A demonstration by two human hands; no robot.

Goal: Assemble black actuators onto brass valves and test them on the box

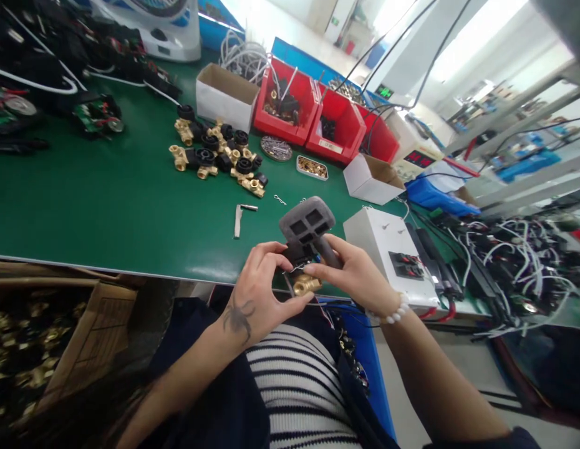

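My left hand [262, 287] is closed round a brass valve fitting [305, 284] with a black part on top, held just off the near edge of the green table [121, 199]. My right hand [353, 274] grips the black handle of a grey block-headed tool [307, 223], whose head rises above the fitting. A thin wire clip shows between my fingertips at the fitting. Both hands touch at the fitting, above my lap.
A pile of brass-and-black valves [217, 153] lies mid-table, with a metal tool [238, 219] and a small clip [279, 199] nearer. Red bins [290, 103], white boxes [224, 93], a white control box [388, 249] and tangled cables [505, 249] stand right. A carton of brass parts [32, 337] sits lower left.
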